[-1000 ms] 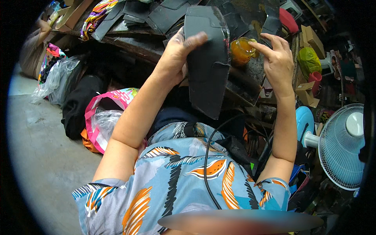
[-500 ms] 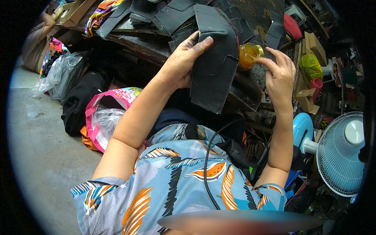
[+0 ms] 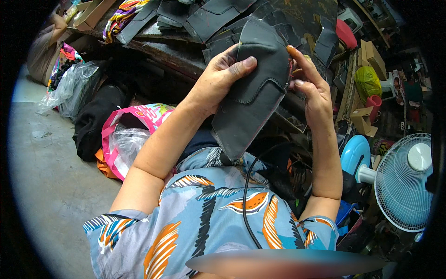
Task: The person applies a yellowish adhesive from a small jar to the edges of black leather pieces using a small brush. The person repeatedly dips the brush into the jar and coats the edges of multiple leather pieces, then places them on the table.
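Note:
A black leather piece (image 3: 251, 100) with a curved stitched seam and a puckered, rounded top end hangs tilted in front of me. It looks like a stitched shoe upper, but I cannot tell for certain. My left hand (image 3: 225, 76) grips its left edge near the top, thumb lying across the face and fingers behind. At the opposite edge, my right hand (image 3: 311, 86) has its index fingertip against the reddish rim near the top. The thumb is bent apart from that finger, and the fingertips look stained amber.
Similar black leather pieces (image 3: 211, 21) lie piled on the dark workbench (image 3: 297, 14). A pink-edged bag (image 3: 109, 144) and a clear plastic bag (image 3: 81, 86) stand at left. On the right are a white-and-blue fan (image 3: 404, 181), a blue round stool (image 3: 355, 153) and cardboard boxes (image 3: 371, 58).
My right hand has moved left from beside the amber jar to the leather piece's edge. The piece has tilted, its lower end swinging left and nearer; the jar is now hidden.

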The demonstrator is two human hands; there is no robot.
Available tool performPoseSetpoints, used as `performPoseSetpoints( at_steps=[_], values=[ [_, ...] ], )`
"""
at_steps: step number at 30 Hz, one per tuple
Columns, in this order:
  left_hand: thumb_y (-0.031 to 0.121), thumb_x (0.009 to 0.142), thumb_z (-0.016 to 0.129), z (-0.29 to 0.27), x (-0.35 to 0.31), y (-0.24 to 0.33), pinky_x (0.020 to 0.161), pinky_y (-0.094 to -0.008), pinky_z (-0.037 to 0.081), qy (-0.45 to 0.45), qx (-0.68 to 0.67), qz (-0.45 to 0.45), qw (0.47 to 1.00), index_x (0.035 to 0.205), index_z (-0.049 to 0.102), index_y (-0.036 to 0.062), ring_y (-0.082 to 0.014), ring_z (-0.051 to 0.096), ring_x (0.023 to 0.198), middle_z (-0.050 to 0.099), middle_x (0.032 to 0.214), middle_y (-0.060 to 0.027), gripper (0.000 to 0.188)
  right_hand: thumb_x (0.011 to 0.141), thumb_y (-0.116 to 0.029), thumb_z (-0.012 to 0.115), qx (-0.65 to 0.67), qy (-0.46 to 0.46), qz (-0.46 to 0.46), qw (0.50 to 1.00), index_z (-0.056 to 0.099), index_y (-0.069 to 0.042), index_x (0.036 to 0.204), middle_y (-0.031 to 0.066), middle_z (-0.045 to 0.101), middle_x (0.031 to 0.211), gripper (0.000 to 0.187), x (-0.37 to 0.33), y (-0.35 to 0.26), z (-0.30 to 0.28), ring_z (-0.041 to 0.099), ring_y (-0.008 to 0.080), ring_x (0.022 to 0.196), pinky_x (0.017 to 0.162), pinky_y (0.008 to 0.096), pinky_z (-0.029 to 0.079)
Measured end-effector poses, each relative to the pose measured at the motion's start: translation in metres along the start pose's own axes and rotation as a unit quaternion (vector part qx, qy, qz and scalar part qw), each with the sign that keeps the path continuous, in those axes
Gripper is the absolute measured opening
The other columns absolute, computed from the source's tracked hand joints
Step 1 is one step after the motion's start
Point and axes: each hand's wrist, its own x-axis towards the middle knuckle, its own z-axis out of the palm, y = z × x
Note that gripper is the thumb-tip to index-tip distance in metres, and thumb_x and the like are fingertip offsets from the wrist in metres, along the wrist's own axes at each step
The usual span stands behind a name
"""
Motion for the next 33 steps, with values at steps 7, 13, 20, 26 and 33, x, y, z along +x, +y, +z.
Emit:
performPoseSetpoints(
  at_steps=[7, 13, 20, 26, 33],
  values=[
    [0.021, 0.097, 0.067, -0.002, 0.007, 0.002, 0.077, -0.0270, 0.061, 0.019, 0.030, 0.012, 0.999, 0.126, 0.056, 0.0010, -0.0137, 0.071, 0.086, 0.070, 0.106, -0.0101, 0.037, 0.077, 0.012, 0.058, -0.228, -0.021, -0.191, 0.954, 0.069, -0.014, 0.129, 0.0084, 0.059, 0.102, 0.059, -0.013, 0.000, 0.003, 0.059, 0.0160, 0.083, 0.076, 0.0261, 0.050],
    [0.022, 0.096, 0.067, 0.001, 0.014, -0.004, 0.076, -0.0266, 0.061, 0.036, 0.029, 0.022, 0.999, 0.124, 0.056, 0.0014, -0.0149, 0.071, 0.087, 0.070, 0.105, -0.0107, 0.036, 0.076, 0.008, 0.063, -0.293, -0.022, -0.224, 0.929, 0.071, -0.011, 0.125, 0.0103, 0.063, 0.099, 0.052, -0.021, -0.008, 0.004, 0.062, 0.0196, 0.084, 0.076, 0.0281, 0.052],
    [0.024, 0.096, 0.068, 0.006, 0.013, -0.002, 0.088, -0.0343, 0.059, 0.052, -0.086, -0.074, 0.992, 0.129, 0.051, 0.0016, -0.0193, 0.066, 0.108, 0.065, 0.113, -0.0109, 0.043, 0.092, -0.007, 0.070, 0.024, 0.116, -0.015, 0.993, 0.064, -0.001, 0.129, 0.0030, 0.068, 0.109, 0.037, -0.028, -0.008, 0.018, 0.062, 0.0071, 0.090, 0.080, 0.0207, 0.052],
    [0.006, 0.087, 0.073, 0.018, -0.007, -0.009, 0.091, -0.0347, 0.057, -0.010, 0.048, -0.049, 0.998, 0.136, 0.047, -0.0022, -0.0191, 0.067, 0.104, 0.065, 0.119, -0.0136, 0.056, 0.091, 0.001, 0.065, 0.008, 0.124, -0.030, 0.992, 0.064, -0.001, 0.130, 0.0051, 0.069, 0.104, 0.039, -0.017, -0.002, 0.009, 0.063, 0.0083, 0.088, 0.073, 0.0218, 0.052],
    [0.005, 0.085, 0.073, 0.015, -0.007, -0.002, 0.086, -0.0335, 0.059, -0.005, 0.020, -0.033, 0.999, 0.130, 0.052, -0.0017, -0.0183, 0.069, 0.096, 0.067, 0.113, -0.0122, 0.050, 0.071, 0.006, 0.067, -0.512, 0.092, -0.270, 0.810, 0.071, -0.012, 0.123, 0.0107, 0.061, 0.096, 0.056, -0.008, -0.002, -0.004, 0.066, 0.0252, 0.084, 0.078, 0.0375, 0.057]
  ],
)
